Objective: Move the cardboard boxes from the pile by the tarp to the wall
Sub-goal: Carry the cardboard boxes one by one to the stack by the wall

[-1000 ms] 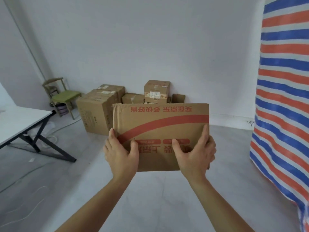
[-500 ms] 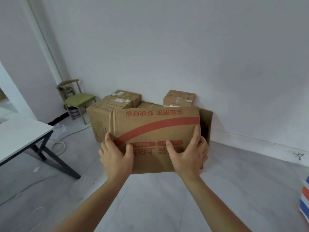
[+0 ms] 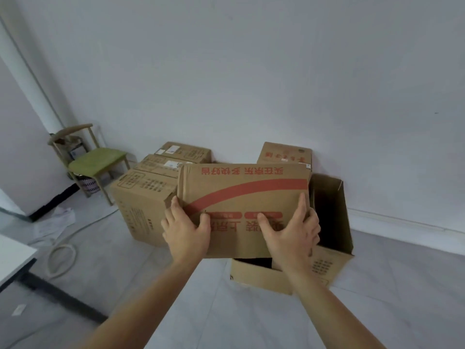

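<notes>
I carry a brown cardboard box [image 3: 241, 192] with a red stripe and red print, held upright in front of me. My left hand [image 3: 187, 233] grips its lower left edge, thumb on the front face. My right hand [image 3: 292, 235] grips its lower right edge the same way. Behind it, against the white wall [image 3: 251, 84], stands a group of boxes: a tall one [image 3: 141, 205] at the left, two flatter ones [image 3: 186, 153] behind, and a small one [image 3: 285, 153] at the back. An open empty box [image 3: 332, 258] sits on the floor just below and right of the carried box.
A green-seated wooden chair [image 3: 93, 159] stands left of the boxes in the corner. A white table [image 3: 12, 258] with black legs juts in at the lower left. A pale hose [image 3: 63, 258] and crumpled plastic lie on the grey floor between them.
I have walked closer to the wall with the box; the stacked boxes loom larger, the open box now shows beneath my right hand, and the striped tarp has left the view.
</notes>
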`<state>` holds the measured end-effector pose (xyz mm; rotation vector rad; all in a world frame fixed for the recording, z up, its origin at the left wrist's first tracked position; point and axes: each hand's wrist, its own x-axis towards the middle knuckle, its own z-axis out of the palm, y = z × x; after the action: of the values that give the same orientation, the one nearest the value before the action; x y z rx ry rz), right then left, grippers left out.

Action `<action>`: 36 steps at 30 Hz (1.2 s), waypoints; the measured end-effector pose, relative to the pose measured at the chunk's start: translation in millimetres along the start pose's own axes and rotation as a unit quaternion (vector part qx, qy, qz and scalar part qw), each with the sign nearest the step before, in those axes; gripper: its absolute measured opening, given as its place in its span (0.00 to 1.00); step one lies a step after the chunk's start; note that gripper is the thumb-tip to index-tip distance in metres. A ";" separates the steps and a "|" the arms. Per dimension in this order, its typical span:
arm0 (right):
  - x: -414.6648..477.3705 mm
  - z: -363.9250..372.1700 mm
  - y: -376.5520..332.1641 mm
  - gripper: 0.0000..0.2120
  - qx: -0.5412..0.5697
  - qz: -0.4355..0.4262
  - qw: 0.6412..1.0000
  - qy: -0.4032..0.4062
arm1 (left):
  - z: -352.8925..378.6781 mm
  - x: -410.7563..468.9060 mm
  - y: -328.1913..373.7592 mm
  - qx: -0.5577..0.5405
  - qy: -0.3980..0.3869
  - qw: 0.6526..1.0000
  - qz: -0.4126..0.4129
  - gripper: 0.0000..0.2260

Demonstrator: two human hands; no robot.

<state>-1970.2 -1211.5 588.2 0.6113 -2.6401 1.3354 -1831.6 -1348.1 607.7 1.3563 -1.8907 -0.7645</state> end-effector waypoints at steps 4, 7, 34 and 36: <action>66.7 57.3 -5.3 0.55 -0.014 0.026 1.000 0.010 | 52.3 81.8 0.8 -0.003 -0.032 0.999 0.009 0.35; 120.1 106.7 -11.1 0.54 -0.005 0.037 0.999 0.009 | 90.6 145.3 0.4 0.003 -0.036 0.999 0.009 0.35; 493.5 623.4 -225.5 0.49 0.044 0.012 0.977 -0.210 | 206.2 806.3 -104.6 0.103 -0.025 0.993 -0.044 0.35; 510.8 658.1 -229.5 0.48 0.034 0.028 0.971 -0.236 | 220.2 853.0 -115.3 0.134 -0.048 0.988 -0.051 0.34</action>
<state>-2294.5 -2008.3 506.9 0.9781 -3.0021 1.4528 -2136.9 -2180.2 545.6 1.6184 -2.0697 -0.6517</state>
